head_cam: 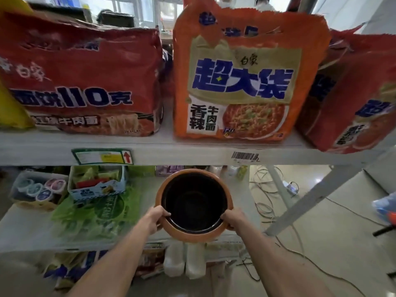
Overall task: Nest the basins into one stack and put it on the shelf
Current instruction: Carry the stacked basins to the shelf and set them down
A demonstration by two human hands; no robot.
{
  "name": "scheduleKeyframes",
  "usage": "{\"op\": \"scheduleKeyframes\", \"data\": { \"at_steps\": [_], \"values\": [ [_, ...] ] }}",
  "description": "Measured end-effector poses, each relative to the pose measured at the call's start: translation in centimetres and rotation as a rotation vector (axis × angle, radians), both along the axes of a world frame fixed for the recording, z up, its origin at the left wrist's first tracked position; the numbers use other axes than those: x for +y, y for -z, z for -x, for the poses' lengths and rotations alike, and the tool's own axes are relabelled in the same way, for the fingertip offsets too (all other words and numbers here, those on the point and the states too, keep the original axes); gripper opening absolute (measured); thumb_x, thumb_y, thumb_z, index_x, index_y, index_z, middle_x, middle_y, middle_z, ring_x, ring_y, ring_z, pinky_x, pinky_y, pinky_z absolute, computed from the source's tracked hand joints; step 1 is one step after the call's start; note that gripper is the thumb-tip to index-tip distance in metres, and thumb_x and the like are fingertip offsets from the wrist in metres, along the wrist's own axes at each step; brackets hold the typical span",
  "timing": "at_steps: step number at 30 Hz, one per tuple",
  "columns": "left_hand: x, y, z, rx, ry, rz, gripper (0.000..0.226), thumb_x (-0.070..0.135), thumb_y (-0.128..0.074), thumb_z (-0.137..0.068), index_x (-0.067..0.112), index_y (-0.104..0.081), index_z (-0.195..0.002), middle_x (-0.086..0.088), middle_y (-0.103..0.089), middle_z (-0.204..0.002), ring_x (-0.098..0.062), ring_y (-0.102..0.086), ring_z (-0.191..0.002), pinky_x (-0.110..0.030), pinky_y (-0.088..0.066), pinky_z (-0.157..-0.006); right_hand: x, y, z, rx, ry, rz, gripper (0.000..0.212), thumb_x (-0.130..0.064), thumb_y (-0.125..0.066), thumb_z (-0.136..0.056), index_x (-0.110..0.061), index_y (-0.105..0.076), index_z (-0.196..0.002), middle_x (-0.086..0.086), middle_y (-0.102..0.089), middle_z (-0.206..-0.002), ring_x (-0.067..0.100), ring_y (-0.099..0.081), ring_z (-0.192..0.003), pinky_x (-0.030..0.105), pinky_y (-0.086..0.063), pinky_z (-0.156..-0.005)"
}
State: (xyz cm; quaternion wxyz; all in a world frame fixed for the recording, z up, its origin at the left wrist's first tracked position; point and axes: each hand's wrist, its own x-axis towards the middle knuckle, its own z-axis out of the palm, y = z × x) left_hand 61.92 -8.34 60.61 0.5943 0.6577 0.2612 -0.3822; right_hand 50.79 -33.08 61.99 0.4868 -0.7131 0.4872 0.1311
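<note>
A nested stack of basins, orange-brown outside and black inside, is upright over the middle shelf board, just under the upper shelf's front edge. Inner rims show inside it. My left hand grips the stack's near-left rim, thumb over the edge. My right hand grips the near-right rim the same way. Whether the stack's base touches the shelf is hidden.
On the upper shelf stand large noodle packs: red, orange and another red. Left of the basins lie green bags, a carton and cups. Cables trail on the floor at right.
</note>
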Motion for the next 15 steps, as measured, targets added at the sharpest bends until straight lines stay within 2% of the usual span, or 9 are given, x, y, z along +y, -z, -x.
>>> {"op": "scheduleKeyframes", "data": {
  "at_steps": [4,7,9,11,13,15],
  "values": [
    [-0.3,1.9,-0.3,-0.006,-0.019,-0.010,0.047,-0.012,-0.054,-0.083,0.014,-0.050,-0.122,-0.011,-0.060,-0.088,-0.024,-0.056,-0.073,-0.030,-0.042,-0.062,0.2,2.5,-0.4,-0.052,0.066,-0.071,0.039,-0.012,-0.062,-0.081,-0.012,-0.063,-0.120,0.015,-0.072,-0.099,0.032,-0.072,-0.092,0.046,-0.064,-0.082],
    [-0.5,1.7,-0.7,-0.066,0.007,-0.020,0.045,-0.009,-0.054,-0.087,0.009,-0.049,-0.128,-0.011,-0.061,-0.090,-0.023,-0.057,-0.074,-0.030,-0.042,-0.062,-0.8,4.7,-1.0,-0.102,0.119,-0.092,0.043,-0.019,-0.064,-0.074,-0.012,-0.067,-0.117,0.015,-0.075,-0.101,0.033,-0.072,-0.095,0.052,-0.062,-0.091],
    [-0.4,0.1,-0.3,-0.131,0.040,-0.027,0.041,-0.006,-0.056,-0.088,0.006,-0.053,-0.127,-0.012,-0.063,-0.090,-0.022,-0.058,-0.073,-0.031,-0.042,-0.060,-0.5,4.5,-1.0,-0.121,0.079,-0.035,0.050,-0.021,-0.063,-0.071,-0.012,-0.068,-0.120,0.013,-0.075,-0.104,0.032,-0.071,-0.100,0.049,-0.060,-0.096],
    [-0.1,-2.5,1.0,-0.188,0.051,-0.012,0.031,-0.005,-0.055,-0.090,0.009,-0.052,-0.119,-0.008,-0.060,-0.089,-0.018,-0.054,-0.073,-0.032,-0.037,-0.059,0.9,2.0,-0.3,-0.090,0.036,0.060,0.050,-0.021,-0.061,-0.077,-0.010,-0.066,-0.126,0.013,-0.074,-0.112,0.032,-0.069,-0.107,0.040,-0.057,-0.095],
    [0.3,-5.2,2.7,-0.243,0.074,-0.011,0.029,-0.005,-0.054,-0.092,0.014,-0.045,-0.113,-0.002,-0.054,-0.087,-0.014,-0.048,-0.074,-0.033,-0.034,-0.064,2.5,-1.4,1.1,-0.054,-0.033,0.152,0.042,-0.020,-0.058,-0.086,-0.006,-0.065,-0.126,0.013,-0.072,-0.113,0.031,-0.067,-0.107,0.034,-0.052,-0.088],
    [0.9,-8.1,5.5,-0.284,0.121,-0.046,0.021,-0.004,-0.055,-0.091,0.011,-0.050,-0.106,-0.004,-0.053,-0.090,-0.015,-0.048,-0.076,-0.032,-0.035,-0.067,3.8,-4.2,3.0,-0.024,-0.129,0.201,0.031,-0.018,-0.057,-0.089,-0.007,-0.066,-0.117,0.012,-0.069,-0.109,0.030,-0.065,-0.106,0.033,-0.050,-0.086]
  ]
}}
